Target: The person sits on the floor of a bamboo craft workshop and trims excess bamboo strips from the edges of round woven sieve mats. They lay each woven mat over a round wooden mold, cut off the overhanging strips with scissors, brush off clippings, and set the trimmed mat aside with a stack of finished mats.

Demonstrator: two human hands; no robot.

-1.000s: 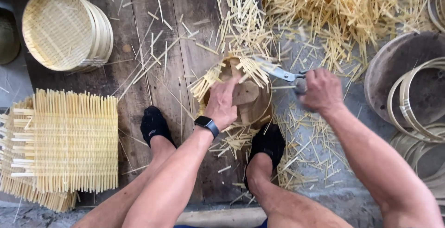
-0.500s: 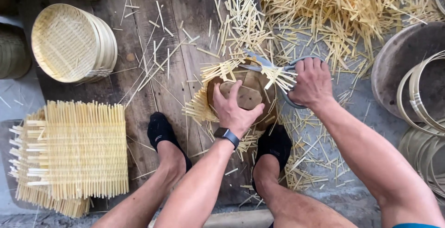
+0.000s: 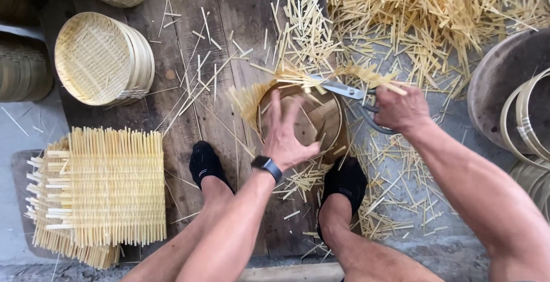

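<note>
My left hand, with a dark watch on the wrist, lies flat with spread fingers on a round bamboo steamer frame that stands on the wooden boards between my feet. Loose ends of a woven bamboo mat stick out around the frame's far and left rim. My right hand grips a pair of scissors whose blades reach over the frame's far edge among the protruding strips.
A stack of square woven bamboo mats lies at the left. Finished round trays stand at the upper left. Cut bamboo strips litter the top right. Bamboo hoops lean in a basin at the right.
The scissors have moved from the right of the frame to its far edge. My left hand has shifted and spread its fingers on the frame, which looks turned. The view has shifted.
</note>
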